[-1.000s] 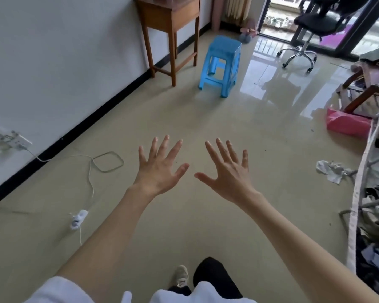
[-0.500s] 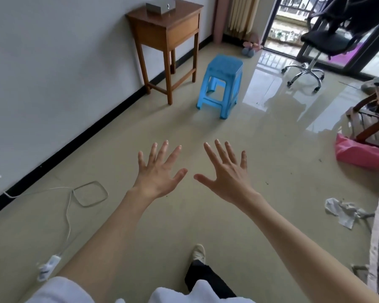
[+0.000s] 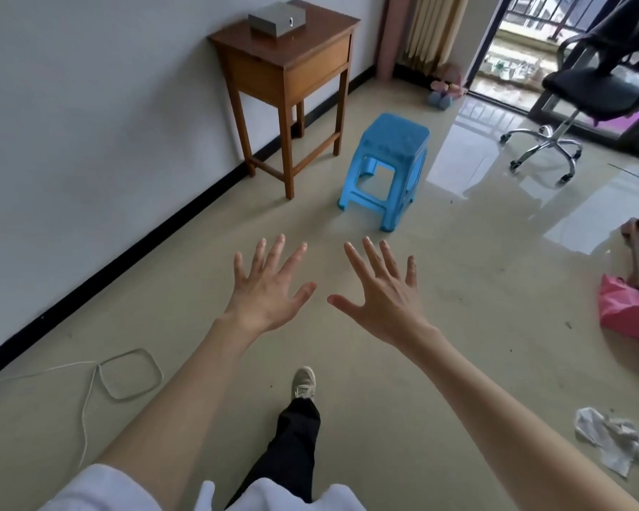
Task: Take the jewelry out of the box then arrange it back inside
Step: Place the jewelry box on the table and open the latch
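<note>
A closed grey box [image 3: 276, 20] rests on top of a small wooden table [image 3: 292, 71] against the white wall, far ahead. No jewelry shows. My left hand [image 3: 270, 285] and my right hand [image 3: 380, 289] are stretched out side by side in front of me above the floor, palms down, fingers spread, both empty. They are well short of the table and the box.
A blue plastic stool [image 3: 388, 167] stands on the floor just right of the table. An office chair [image 3: 583, 105] is at the far right, a pink bag [image 3: 631, 311] and crumpled paper [image 3: 613, 437] on the right, a white cable [image 3: 126, 374] on the left. My foot [image 3: 303, 381] is stepping forward.
The view has advanced toward the table and tilted up, bringing the grey box into sight. My foot has stepped forward. Both hands stay spread and empty.
</note>
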A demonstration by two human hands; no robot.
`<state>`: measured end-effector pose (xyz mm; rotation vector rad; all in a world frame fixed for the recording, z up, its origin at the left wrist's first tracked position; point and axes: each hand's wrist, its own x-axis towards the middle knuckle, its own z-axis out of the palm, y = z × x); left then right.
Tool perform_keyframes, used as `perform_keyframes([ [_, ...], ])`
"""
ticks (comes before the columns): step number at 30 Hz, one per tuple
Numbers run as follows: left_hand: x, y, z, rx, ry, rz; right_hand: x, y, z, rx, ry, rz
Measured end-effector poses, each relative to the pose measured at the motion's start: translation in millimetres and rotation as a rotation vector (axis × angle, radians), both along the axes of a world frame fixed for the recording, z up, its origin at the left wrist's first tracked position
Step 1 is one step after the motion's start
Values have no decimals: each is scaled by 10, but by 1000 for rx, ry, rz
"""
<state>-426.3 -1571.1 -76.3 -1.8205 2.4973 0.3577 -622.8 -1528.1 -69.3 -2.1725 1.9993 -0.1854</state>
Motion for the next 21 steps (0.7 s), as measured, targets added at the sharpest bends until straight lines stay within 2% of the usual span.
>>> perform_keyframes([
  [12,-79,-2483,-38,9,-17,-32,-158,-2411,3,16,12,2],
  [21,-526,-4011,-127,11,-34,-67,-583,-3915,-16,22,17,-37],
])
